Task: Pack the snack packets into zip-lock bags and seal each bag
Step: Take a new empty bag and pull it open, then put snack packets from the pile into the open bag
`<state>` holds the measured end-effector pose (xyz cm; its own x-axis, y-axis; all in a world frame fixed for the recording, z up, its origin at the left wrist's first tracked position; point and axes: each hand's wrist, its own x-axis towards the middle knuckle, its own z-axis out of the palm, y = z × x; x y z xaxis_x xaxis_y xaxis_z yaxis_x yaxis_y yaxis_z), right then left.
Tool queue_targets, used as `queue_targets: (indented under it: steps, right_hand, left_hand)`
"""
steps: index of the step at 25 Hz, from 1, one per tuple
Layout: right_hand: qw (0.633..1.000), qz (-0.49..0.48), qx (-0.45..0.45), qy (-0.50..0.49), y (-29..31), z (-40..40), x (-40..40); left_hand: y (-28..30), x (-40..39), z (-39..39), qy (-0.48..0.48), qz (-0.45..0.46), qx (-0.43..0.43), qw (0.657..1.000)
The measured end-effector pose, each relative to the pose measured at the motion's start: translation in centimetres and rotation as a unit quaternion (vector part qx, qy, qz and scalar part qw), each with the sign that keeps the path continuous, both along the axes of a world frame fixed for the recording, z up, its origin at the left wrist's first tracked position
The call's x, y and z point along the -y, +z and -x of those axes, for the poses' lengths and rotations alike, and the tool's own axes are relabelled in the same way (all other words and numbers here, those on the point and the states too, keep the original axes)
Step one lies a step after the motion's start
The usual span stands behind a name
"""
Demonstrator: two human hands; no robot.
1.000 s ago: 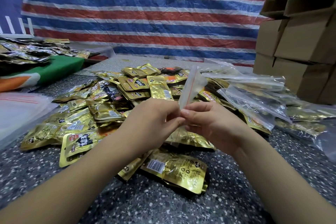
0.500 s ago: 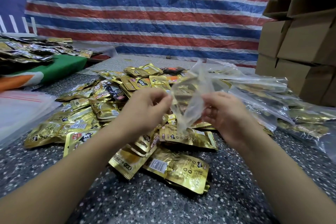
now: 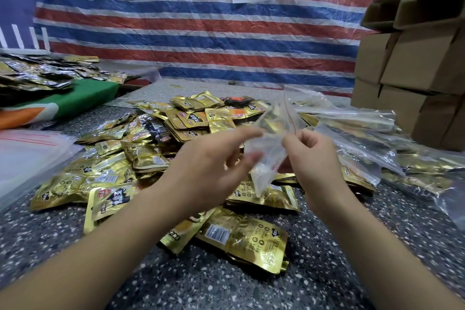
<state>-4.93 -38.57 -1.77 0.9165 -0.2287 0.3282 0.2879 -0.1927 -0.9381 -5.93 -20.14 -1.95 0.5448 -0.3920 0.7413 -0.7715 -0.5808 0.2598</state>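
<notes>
Head view: you're holding one clear zip-lock bag (image 3: 273, 138) in the air above the heap of gold snack packets (image 3: 161, 143) on the speckled worktop (image 3: 251, 282). The bag's long axis runs steeply, its red zip strip end up and tilted away from you, its bottom corner pointing down toward the heap. Your right hand (image 3: 315, 156) pinches the bag's right edge, fingers curled. Your left hand (image 3: 214, 161) touches the bag's left side with the forefinger stretched out; whether it grips, I can't tell. Filled bags (image 3: 372, 138) lie right of the heap, cardboard boxes (image 3: 415, 63) beyond them.
</notes>
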Motion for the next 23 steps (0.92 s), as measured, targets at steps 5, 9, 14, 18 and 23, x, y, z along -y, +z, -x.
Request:
queue_targets:
  steps: [5,9,14,18,23]
  right_hand:
    - [0.998,-0.05,-0.009,0.027,0.0,0.0,-0.2]
    - [0.993,-0.076,-0.019,0.089,0.2,0.0,-0.1]
    - [0.963,0.171,-0.062,0.196,0.2,0.8,-0.1]
    - [0.791,0.558,-0.116,0.222,-0.3,1.8,0.2]
    - [0.748,0.608,-0.165,0.21,-0.4,2.9,-0.2]
  left_hand:
    - [-0.4,0.2,0.3,0.035,-0.165,-0.013,0.986]
    - [-0.5,-0.5,-1.1,0.095,-0.075,-0.035,0.992]
    - [-0.1,-2.2,-2.4,0.124,0.015,-0.03,0.992]
    - [-0.3,-2.2,-2.6,0.125,-0.007,-0.037,0.991]
    - [-0.6,-2.0,-2.6,0.12,-0.038,-0.04,0.991]
